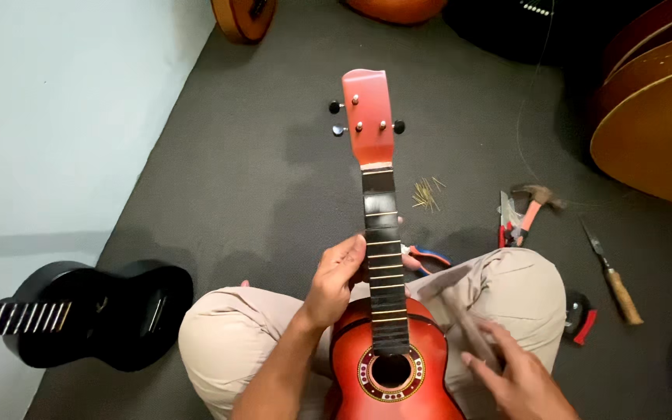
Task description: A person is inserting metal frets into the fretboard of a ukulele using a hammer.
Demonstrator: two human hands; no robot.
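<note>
Red-orange ukulele [386, 365] — stringless, black fretboard, ringed soundhole. Body rests on the lap, neck pointing away, headstock farthest from the grip. Left hand [334, 281] wraps the neck just above the body — tuning pegs well beyond it.

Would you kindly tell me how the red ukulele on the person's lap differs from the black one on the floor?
The red ukulele rests on the lap, neck pointing away; the black ukulele lies on the floor, neck pointing left. The left hand grips the red one's neck and the right hand hovers beside its body; no hand touches the black one. The red one shows no strings. Both are small, with fretted necks.
</note>
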